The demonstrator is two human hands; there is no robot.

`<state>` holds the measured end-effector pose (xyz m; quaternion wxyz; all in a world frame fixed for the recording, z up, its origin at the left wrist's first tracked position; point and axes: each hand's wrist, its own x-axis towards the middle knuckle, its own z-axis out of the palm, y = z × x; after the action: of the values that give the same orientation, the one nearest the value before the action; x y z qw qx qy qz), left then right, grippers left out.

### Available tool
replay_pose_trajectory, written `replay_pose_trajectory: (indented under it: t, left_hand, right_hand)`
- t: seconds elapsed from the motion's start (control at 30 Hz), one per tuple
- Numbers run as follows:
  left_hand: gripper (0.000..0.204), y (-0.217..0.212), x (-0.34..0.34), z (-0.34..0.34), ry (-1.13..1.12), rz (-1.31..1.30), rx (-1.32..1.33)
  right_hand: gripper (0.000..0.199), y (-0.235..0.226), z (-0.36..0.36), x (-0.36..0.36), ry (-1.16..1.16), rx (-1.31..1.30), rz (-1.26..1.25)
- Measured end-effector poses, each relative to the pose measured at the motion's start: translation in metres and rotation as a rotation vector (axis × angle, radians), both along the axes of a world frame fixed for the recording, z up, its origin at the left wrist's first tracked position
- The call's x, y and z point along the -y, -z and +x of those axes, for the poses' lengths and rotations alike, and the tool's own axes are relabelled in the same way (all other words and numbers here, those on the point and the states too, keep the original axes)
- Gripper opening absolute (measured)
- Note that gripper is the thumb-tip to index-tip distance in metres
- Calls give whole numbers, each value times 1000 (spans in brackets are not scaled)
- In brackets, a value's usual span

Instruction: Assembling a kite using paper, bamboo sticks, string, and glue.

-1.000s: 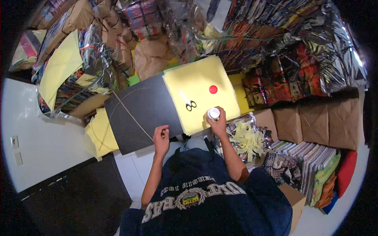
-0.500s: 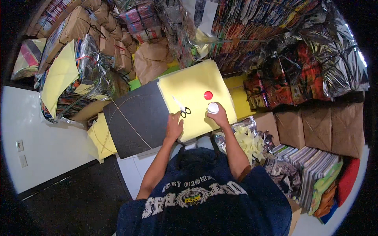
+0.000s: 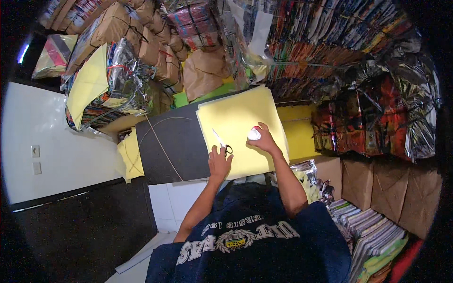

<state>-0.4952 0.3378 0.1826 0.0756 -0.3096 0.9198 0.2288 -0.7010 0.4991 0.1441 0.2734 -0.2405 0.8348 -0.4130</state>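
My right hand (image 3: 267, 140) is closed around a small white tub (image 3: 254, 135). A bit of the red lid (image 3: 256, 128) shows just beyond the tub's rim; I cannot tell whether the two touch. Scissors with black handles (image 3: 220, 139) lie on a stack of large yellow paper sheets (image 3: 250, 165), blades pointing away from me. My left hand (image 3: 219, 165) is at the scissors' handles with its fingers apart, partly covering one loop. Whether the fingers touch the handles is unclear.
The yellow sheets lie over a dark board (image 3: 165, 151) with a thin bent cane strip (image 3: 160, 141) across it. Bundled paper stacks (image 3: 302, 47) rise beyond and to the right. Brown wrapped packages (image 3: 108, 28) stand at the far left, and folded stacks (image 3: 368, 231) at the near right.
My left hand has moved onto the scissors' handles from beside them. The white tub in my right hand has come close to the red lid, now mostly hidden. The whole view has shifted.
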Motion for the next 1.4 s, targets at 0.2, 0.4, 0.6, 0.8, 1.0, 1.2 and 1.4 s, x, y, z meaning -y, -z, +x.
replay_pose_trajectory:
  t: [0.2, 0.4, 0.6, 0.8, 1.0, 1.2, 1.4]
  left_hand:
    - [64, 2, -6, -10, -87, -28, -47]
    - [64, 13, -7, -17, -84, 12, -100]
    - [55, 15, -15, -20, -234, 72, -149]
    - [31, 26, -1, -10, -332, 165, -205]
    - [15, 29, -3, 10, -377, 100, -318]
    - [27, 15, 6, 30, -567, 24, -234]
    - [57, 16, 4, 44, -583, -7, -105]
  right_hand:
    - [68, -3, 3, 4, 47, 90, -30]
    - [68, 12, 8, -2, 69, -33, -29]
    - [64, -9, -4, -11, 71, 197, -137]
    - [49, -35, -1, -19, -3, 385, -198]
    - [72, -35, 4, -11, -153, 209, -119]
    - [100, -45, -11, 16, -321, 440, 144]
    - [95, -8, -18, 22, -344, 503, 92]
